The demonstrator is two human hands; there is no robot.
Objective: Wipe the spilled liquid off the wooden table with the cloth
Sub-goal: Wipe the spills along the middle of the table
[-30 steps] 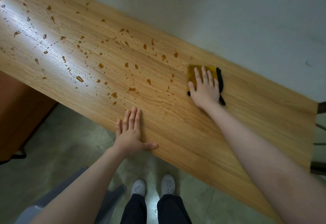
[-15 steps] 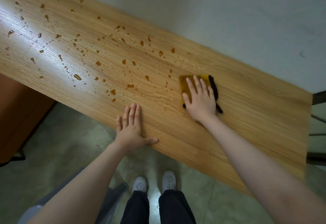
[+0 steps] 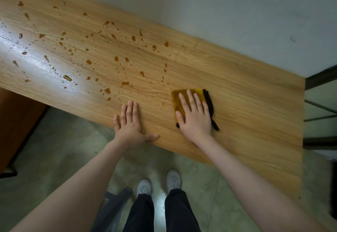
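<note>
On the wooden worktop (image 3: 246, 104), the right hand (image 3: 196, 116) lies flat with its fingers spread, pressing down on the yellow and black cloth (image 3: 182, 94). The cloth sits under the fingers and palm, near the front edge. The left hand (image 3: 130, 125) is flat too, fingers straight and close together, touching bare wood at the front edge. Brown drops of liquid (image 3: 125, 83) lie to the left of the cloth and further back.

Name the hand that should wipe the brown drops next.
Right. The right hand already presses flat on the cloth, beside the nearest drops; the left hand just rests on the table.
</note>
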